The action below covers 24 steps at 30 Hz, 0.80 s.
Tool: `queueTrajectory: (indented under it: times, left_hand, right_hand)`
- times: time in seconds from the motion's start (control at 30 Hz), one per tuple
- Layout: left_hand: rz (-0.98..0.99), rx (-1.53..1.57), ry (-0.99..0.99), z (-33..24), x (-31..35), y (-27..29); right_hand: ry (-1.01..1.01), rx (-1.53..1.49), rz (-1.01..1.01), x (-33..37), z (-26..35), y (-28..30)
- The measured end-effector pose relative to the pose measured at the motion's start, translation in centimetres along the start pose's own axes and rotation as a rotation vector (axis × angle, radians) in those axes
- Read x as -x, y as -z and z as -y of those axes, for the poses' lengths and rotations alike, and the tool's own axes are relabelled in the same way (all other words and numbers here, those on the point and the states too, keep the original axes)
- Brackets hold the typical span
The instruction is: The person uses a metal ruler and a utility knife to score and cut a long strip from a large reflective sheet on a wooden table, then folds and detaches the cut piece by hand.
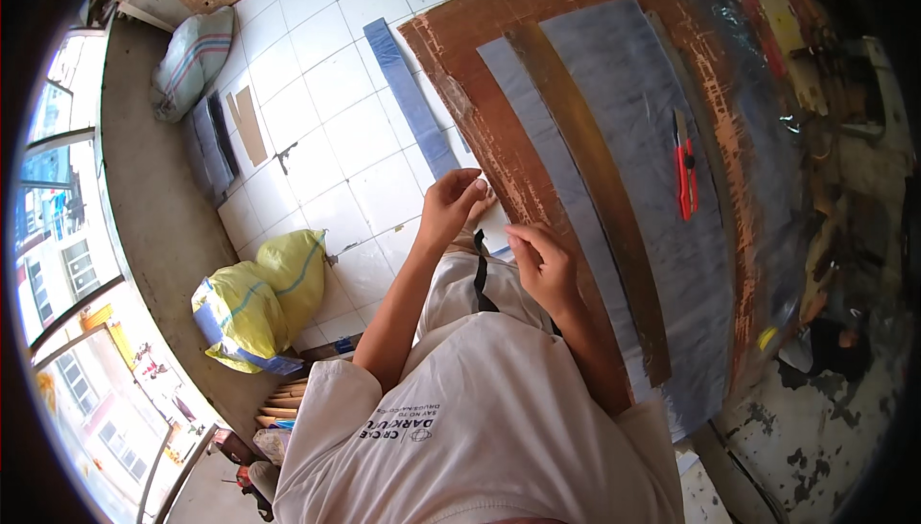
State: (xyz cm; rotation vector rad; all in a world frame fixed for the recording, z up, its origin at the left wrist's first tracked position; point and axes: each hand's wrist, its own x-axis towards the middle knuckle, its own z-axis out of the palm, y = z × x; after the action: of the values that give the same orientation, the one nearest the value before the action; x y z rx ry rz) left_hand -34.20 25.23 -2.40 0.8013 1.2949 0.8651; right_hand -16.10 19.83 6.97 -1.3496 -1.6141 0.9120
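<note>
My left hand [453,205] is held in front of my waist, just off the table's left edge, with thumb and fingers drawn together. Facing it, my right hand [545,265] has its fingers curled into a pinch close to the same edge. Whatever either pinch holds is too small to make out. A black strap [482,274] hangs at my waist below the hands. On the worn brown table [460,63] lies a grey-blue sheet [638,92], with a long brown straight strip [595,159] across it. A red utility knife [685,169] rests on the sheet, right of the strip.
On the white tiled floor [355,131] lie a blue-grey strip [408,92] and brown cardboard pieces [251,126]. A yellow sack [273,284] and a whitish striped sack [195,59] stand along the left wall beneath windows. Clear plastic sheeting [739,54] covers the table's right part.
</note>
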Motion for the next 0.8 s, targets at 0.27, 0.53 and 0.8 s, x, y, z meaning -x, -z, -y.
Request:
queueTrajectory:
  times: [0.27, 0.53, 0.8]
  left_hand:
    - [-0.011, -0.169, -0.038, -0.2, 0.9, 1.3]
    - [-0.234, -0.686, -0.074, 5.9, 2.5, 11.1]
    - [-0.478, -0.496, 0.388, 16.6, 4.6, 19.2]
  right_hand:
    - [-0.179, -0.030, -0.005, 1.1, -0.5, 1.2]
    - [-0.108, -0.007, 0.034, -2.8, -0.7, -0.4]
    - [0.296, 0.360, 0.338, -10.2, -0.3, -5.4]
